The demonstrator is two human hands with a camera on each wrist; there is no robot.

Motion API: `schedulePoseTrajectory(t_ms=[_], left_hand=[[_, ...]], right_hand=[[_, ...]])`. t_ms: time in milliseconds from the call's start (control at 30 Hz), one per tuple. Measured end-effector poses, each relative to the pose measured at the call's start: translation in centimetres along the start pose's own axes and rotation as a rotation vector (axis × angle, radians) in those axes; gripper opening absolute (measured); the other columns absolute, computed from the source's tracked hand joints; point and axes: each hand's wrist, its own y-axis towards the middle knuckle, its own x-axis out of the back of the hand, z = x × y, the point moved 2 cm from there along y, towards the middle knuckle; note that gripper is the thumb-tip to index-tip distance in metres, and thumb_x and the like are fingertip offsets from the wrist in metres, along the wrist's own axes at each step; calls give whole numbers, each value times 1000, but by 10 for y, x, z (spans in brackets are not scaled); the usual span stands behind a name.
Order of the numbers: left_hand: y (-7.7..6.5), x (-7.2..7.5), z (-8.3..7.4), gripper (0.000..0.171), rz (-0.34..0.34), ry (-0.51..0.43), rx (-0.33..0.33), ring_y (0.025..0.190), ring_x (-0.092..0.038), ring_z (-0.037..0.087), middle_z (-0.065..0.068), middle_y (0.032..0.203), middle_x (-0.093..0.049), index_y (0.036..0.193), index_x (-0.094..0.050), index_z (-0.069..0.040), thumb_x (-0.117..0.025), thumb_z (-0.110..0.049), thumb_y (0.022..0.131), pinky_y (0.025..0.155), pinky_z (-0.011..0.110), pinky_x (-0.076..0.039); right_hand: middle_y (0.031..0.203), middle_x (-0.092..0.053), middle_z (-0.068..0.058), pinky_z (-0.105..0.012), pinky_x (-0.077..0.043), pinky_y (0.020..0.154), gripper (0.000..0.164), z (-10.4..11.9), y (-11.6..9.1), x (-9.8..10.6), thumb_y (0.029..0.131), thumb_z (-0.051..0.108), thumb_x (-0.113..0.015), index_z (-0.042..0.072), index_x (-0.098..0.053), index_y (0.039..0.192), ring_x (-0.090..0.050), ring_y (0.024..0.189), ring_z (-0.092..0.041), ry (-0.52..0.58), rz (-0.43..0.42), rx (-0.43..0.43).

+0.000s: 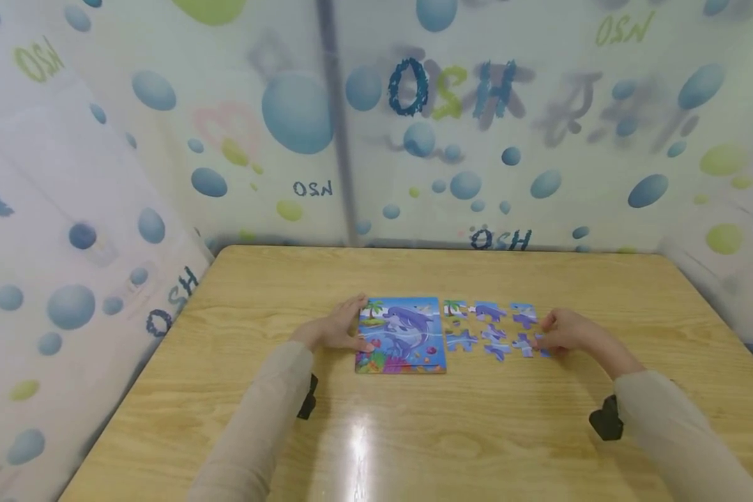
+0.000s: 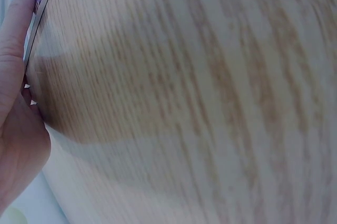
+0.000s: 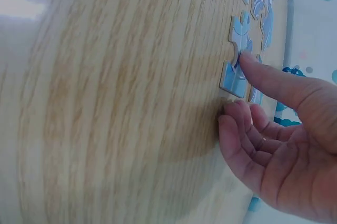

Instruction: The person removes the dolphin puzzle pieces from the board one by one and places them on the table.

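Note:
A square dolphin jigsaw puzzle (image 1: 408, 331) lies flat on the wooden table. My left hand (image 1: 337, 328) rests along its left side, thumb on the picture's lower left and fingers reaching toward the upper left corner. In the left wrist view, the thumb (image 2: 15, 34) lies straight along the board's edge. Right of the puzzle, loose jigsaw pieces (image 1: 492, 341) lie spread in two rows. At their right end is my right hand (image 1: 567, 330). Its thumb (image 3: 274, 83) touches the nearest jigsaw piece (image 3: 234, 79), while the other fingers are loosely bent beside it.
The wooden table (image 1: 477, 432) runs back to a white curtain (image 1: 376, 174) printed with blue and green spots and lettering. Curtain also stands at both sides. A dark wrist device (image 1: 607, 418) sits by the right sleeve.

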Motion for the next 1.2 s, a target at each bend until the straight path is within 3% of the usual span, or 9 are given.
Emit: schedulePoseTrajectory(t_ms=[167,433,733,867,1000,1200], left_hand=[[0,1,1,100,1,12,-4,143,3,30,10,155,5,147,-5,-7,-68,-42,78,116,48,-6],[0,2,-2,100,7,15,-15,143,3,30,11,155,5,147,-4,-6,-67,-42,79,116,47,-6],[0,2,2,100,24,0,24,143,5,26,5,155,7,148,-3,-12,-66,-46,79,117,45,-5],[1,1,3,87,24,-27,25,143,5,28,6,155,7,148,-2,-11,-55,-45,88,116,48,-5],[4,1,4,67,9,-44,9,143,4,30,10,155,6,147,-3,-7,-39,-35,97,116,48,-3],[6,2,3,58,-11,-53,-1,143,3,28,11,155,3,147,-6,-5,-33,-24,99,117,45,-1]], right_hand=[[89,-54,-17,-30,-54,64,56,4,-1,1,79,25,-70,-13,-40,108,-56,72,-16,-10,23,-3],[66,-51,2,-25,-43,56,51,18,6,0,86,26,-61,-11,-41,115,-46,57,-10,110,-75,59],[85,-61,-11,-28,-46,56,38,74,24,-32,87,24,-61,-3,-49,112,-54,66,-15,90,18,297],[90,-62,-13,-30,-47,60,35,106,29,-50,87,23,-61,-1,-52,111,-56,69,-18,62,59,378],[93,-62,-14,-30,-50,65,33,136,32,-64,86,22,-62,0,-55,109,-58,77,-19,13,69,439],[94,-63,-10,-28,-51,70,33,168,37,-84,84,23,-65,1,-60,108,-59,81,-16,-50,94,493]])
